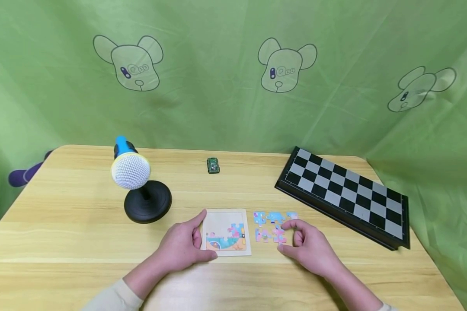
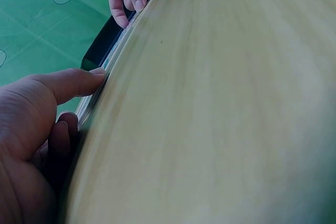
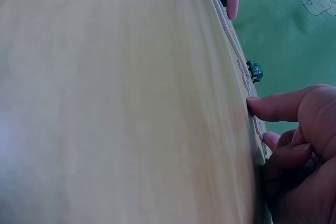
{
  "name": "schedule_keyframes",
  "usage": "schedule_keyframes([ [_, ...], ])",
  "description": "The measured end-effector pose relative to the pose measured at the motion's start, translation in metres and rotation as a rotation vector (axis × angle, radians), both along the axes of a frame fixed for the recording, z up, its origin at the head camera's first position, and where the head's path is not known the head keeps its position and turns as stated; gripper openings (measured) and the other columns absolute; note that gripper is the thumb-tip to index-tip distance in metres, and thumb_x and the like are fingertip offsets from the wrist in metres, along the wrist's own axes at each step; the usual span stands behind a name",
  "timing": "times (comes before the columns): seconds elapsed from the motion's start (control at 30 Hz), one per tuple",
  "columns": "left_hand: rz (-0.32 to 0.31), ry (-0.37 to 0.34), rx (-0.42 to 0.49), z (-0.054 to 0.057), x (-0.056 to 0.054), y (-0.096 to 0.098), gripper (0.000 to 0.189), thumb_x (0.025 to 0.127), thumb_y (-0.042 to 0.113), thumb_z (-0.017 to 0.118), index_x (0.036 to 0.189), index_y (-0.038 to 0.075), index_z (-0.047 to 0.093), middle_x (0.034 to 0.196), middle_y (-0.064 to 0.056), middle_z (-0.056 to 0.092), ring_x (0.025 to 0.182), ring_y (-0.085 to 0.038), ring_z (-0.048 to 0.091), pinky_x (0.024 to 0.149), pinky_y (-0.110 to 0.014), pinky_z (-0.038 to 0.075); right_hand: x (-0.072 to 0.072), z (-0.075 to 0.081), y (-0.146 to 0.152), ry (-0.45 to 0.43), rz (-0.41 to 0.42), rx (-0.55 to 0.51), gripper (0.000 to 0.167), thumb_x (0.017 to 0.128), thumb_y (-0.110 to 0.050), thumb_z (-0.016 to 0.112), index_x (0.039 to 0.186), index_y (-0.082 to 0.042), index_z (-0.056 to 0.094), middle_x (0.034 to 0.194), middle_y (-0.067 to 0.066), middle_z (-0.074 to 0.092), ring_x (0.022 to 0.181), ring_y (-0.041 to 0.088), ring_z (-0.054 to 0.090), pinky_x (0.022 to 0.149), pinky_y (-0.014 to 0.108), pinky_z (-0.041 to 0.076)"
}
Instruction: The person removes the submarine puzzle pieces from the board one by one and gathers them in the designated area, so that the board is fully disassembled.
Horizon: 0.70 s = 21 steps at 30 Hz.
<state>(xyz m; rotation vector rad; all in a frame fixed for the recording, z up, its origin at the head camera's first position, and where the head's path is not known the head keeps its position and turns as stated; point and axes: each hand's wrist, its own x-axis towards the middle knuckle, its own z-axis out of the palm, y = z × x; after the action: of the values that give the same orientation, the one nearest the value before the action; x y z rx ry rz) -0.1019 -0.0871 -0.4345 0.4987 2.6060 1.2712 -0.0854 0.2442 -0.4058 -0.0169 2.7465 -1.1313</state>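
Observation:
A square wooden jigsaw tray (image 1: 223,220) lies on the table, its lower part and right side filled with colourful pieces and its upper left bare. My left hand (image 1: 183,244) holds it by the left side, index finger at the top left corner and thumb at the bottom edge. To the tray's right, several loose puzzle pieces (image 1: 274,217) lie in two rough rows. With thumb and index finger, my right hand (image 1: 309,248) pinches a pink puzzle piece (image 1: 279,235) in the lower row. Both wrist views see the pieces only edge-on.
A toy microphone (image 1: 130,170) on a round black stand (image 1: 148,202) stands at the left. Near the back edge sits a small green toy car (image 1: 213,165). A folded chessboard (image 1: 344,194) lies at an angle on the right. Green curtain (image 1: 218,86) hangs behind the table.

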Motion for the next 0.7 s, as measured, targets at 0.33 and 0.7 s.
schedule_keyframes([
  [0.33,-0.002,-0.007,0.001,0.0,0.0,0.0,0.105,0.068,0.038,0.091,0.151,-0.002,0.039,0.06,0.012,0.051,0.053,-0.006,0.047,0.054,-0.026,0.04,-0.006,0.001,-0.022,0.023,0.018,-0.072,0.044,0.076,-0.015,0.088,0.114,-0.01,0.067,0.06,-0.004,0.036,0.056,0.012,0.036,0.073,0.031,0.04],
  [0.7,-0.002,-0.006,0.0,-0.001,-0.001,-0.001,0.105,0.068,0.037,0.092,0.151,-0.002,0.04,0.06,0.012,0.051,0.053,-0.007,0.048,0.053,-0.027,0.04,-0.017,-0.003,-0.065,0.005,0.136,-0.14,0.044,0.077,-0.011,0.087,0.115,-0.011,0.066,0.058,-0.005,0.04,0.053,0.009,0.037,0.069,0.03,0.043],
])
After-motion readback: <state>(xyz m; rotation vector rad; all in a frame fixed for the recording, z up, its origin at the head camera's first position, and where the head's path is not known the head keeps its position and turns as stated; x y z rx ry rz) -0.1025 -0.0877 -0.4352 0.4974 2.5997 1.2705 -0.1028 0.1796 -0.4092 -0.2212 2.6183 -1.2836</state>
